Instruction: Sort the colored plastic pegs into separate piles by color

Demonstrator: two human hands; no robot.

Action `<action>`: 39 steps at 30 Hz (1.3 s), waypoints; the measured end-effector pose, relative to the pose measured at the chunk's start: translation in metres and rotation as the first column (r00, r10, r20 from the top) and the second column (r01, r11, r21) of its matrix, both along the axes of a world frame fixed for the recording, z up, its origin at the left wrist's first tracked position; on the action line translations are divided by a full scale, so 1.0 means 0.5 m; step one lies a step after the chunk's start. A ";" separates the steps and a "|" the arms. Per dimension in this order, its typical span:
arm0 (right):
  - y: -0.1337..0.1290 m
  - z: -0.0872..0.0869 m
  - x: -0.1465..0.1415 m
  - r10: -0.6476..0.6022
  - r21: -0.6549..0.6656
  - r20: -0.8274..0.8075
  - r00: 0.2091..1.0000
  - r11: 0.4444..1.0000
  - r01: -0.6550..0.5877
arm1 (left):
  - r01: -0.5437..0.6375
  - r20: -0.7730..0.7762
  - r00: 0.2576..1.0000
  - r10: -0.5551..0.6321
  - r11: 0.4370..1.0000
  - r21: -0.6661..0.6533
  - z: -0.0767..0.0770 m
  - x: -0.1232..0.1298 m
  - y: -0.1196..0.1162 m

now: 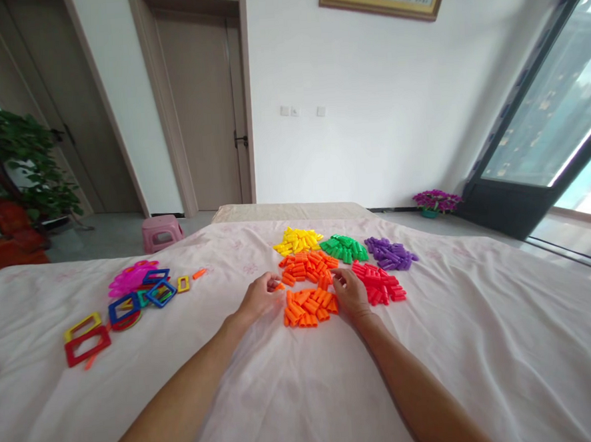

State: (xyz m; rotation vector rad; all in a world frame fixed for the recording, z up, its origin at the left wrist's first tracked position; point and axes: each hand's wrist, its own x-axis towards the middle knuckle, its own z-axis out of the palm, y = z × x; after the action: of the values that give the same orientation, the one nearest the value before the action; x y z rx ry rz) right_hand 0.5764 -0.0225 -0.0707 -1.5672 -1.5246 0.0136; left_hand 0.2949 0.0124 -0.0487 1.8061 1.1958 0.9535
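My left hand (261, 297) is closed on a small orange piece (279, 286) at the left of the orange heaps. Against the right edge of those heaps is my right hand (348, 290), its fingers curled at an orange piece (328, 279); whether it grips that piece is unclear. One orange heap (309, 307) lies nearer me, another (306, 267) just behind it. Farther back are a yellow heap (297, 240) and a green heap (344, 248). Red pieces (379, 282) lie right of my right hand, with purple pieces (390, 253) behind them.
A pale cloth (296, 388) covers the surface. At the left lie a red frame (103, 336), a blue frame (160, 293), a pink flower-shaped piece (129, 279) and a loose orange piece (199, 273). Beyond the cloth stands a pink stool (161, 232).
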 end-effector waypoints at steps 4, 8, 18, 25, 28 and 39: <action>0.003 0.001 0.002 -0.029 -0.086 0.081 0.996 0.996 0.036 | 0.025 -0.012 1.000 -0.025 1.000 -0.005 -0.022 0.024 0.004; 0.007 -0.001 0.005 -0.008 -0.164 0.150 0.989 0.986 0.032 | 0.049 -0.002 0.999 -0.049 0.999 0.002 -0.029 0.015 -0.001; 0.009 -0.004 0.001 0.019 -0.171 0.065 0.998 0.985 -0.008 | 0.060 0.044 0.997 -0.060 0.998 0.008 -0.033 -0.021 -0.004; 0.030 -0.011 0.004 0.061 0.000 -0.269 0.961 0.998 -0.063 | -0.124 0.264 0.953 0.151 0.985 -0.116 -0.045 -0.038 0.002; 0.057 -0.015 0.010 0.031 0.029 -0.435 0.900 0.999 -0.020 | -0.181 0.299 0.930 0.215 0.974 -0.139 -0.044 -0.040 0.000; 0.063 -0.024 0.009 -0.010 -0.008 -0.529 0.849 1.000 0.007 | -0.378 0.062 0.925 0.375 0.925 0.045 -0.024 -0.099 0.046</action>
State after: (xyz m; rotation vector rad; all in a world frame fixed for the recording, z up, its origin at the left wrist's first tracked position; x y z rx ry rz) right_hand 0.5811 0.0090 -0.0827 -1.4180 -1.0760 0.4160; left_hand 0.2455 0.0354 -0.0606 1.6103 1.5297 1.2530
